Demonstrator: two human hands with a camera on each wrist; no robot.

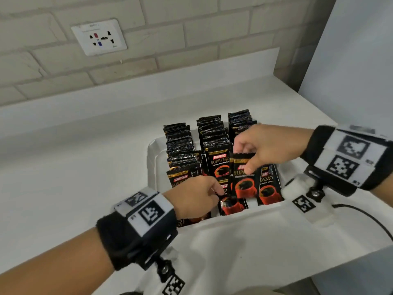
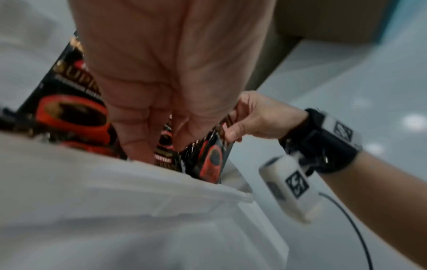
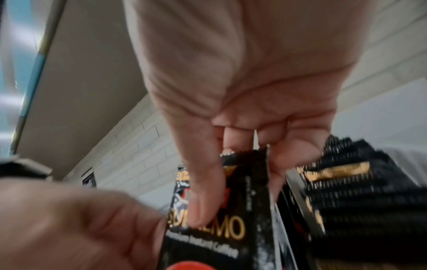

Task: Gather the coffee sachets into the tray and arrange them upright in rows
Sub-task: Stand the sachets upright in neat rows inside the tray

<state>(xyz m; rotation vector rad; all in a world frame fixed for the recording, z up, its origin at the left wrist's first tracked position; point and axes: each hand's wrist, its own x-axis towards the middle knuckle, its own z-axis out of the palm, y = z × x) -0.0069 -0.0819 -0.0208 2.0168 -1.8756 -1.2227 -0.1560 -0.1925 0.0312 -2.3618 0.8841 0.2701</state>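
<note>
A white tray (image 1: 153,158) on the counter holds three rows of upright black coffee sachets (image 1: 212,133). My right hand (image 1: 244,160) pinches the top of one sachet (image 1: 244,186), held upright over the front of the right row; the right wrist view shows thumb and fingers (image 3: 203,210) on both of its faces. My left hand (image 1: 217,190) reaches into the tray's front, its curled fingers on a tilted sachet (image 1: 230,206) of the middle row. In the left wrist view this sachet's (image 2: 165,155) edge sits between thumb and fingers (image 2: 138,138).
The tray's broad white front flap (image 1: 244,241) lies toward me. White counter (image 1: 74,167) spreads to the left. A brick wall with a socket plate (image 1: 98,37) stands behind, a pale panel (image 1: 350,60) on the right, and a black cable (image 1: 372,218) near my right wrist.
</note>
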